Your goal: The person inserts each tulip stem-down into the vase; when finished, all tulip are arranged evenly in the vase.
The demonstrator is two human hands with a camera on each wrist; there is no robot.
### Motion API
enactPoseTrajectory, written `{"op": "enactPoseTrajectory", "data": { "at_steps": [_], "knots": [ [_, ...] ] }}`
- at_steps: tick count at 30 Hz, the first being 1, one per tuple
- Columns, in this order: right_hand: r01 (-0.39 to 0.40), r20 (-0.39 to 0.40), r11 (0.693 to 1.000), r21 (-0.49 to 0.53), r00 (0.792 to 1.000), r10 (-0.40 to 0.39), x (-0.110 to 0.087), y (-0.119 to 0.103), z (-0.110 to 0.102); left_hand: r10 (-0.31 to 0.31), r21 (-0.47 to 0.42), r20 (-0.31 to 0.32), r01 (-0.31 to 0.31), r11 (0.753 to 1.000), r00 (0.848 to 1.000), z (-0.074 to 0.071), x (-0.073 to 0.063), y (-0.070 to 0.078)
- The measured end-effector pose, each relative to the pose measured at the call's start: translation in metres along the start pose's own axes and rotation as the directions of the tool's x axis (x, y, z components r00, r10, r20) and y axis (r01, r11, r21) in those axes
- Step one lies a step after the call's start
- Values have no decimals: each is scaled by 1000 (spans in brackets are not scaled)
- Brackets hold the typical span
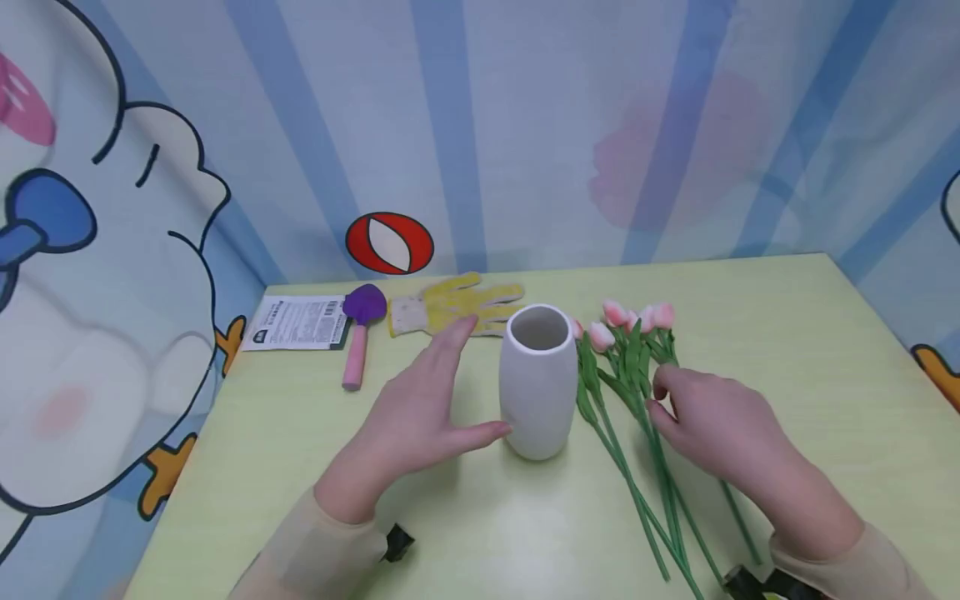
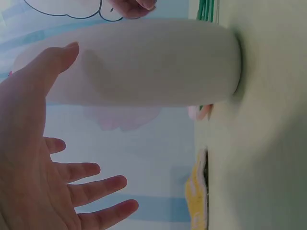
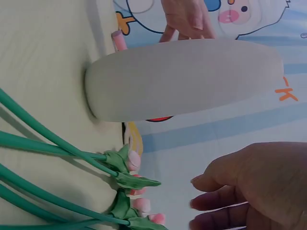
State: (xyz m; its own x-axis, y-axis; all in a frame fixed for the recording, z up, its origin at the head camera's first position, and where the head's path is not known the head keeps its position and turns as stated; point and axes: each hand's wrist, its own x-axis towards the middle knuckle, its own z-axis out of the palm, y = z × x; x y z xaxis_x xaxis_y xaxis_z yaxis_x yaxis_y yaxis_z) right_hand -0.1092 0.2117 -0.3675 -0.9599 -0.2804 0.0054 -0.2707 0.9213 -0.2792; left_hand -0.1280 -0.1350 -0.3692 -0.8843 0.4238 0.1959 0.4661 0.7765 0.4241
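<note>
The white vase (image 1: 537, 400) stands upright on the worktop (image 1: 247, 467), mouth up. It is tall and looks narrower at its base than at its middle, so a knock high on its side could probably tip it.

Just left of the vase is the left hand (image 1: 416, 417), its fingers straight and spread, holding nothing. The thumb overlaps the vase's edge in the head view; whether it touches, I cannot tell. A push from that thumb alone, with no fingers behind to oppose it, might slide or topple the vase toward the flowers.

Just right of the vase lie the pink tulips (image 1: 636, 360), their stems (image 3: 19, 139) crossing toward the near edge. Above them hangs the right hand (image 1: 720, 417), fingers loosely bent and apart from the thumb, with nothing seen between them. Because the stems cross, lifting one could drag others along, and leaves beside the vase could catch its wall. The black wrist mount (image 1: 742, 583) looks close to the stem ends and might snag them.

Behind and left of the vase, the yellow glove (image 1: 442, 310) could be brushed by the left fingertips; the trowel (image 1: 360, 337) and packet (image 1: 296, 323), farther left, seem at little risk.
</note>
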Motion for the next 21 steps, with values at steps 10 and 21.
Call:
{"op": "enactPoseTrajectory", "data": {
  "at_steps": [10,21],
  "knots": [
    [32,195,999,-18,980,-28,5,-5,24,-36,-163,11,37,986,999,18,1,11],
    [6,244,1000,-7,970,-4,6,-12,41,-36,-253,9,37,967,999,30,2,18]
  ]
}}
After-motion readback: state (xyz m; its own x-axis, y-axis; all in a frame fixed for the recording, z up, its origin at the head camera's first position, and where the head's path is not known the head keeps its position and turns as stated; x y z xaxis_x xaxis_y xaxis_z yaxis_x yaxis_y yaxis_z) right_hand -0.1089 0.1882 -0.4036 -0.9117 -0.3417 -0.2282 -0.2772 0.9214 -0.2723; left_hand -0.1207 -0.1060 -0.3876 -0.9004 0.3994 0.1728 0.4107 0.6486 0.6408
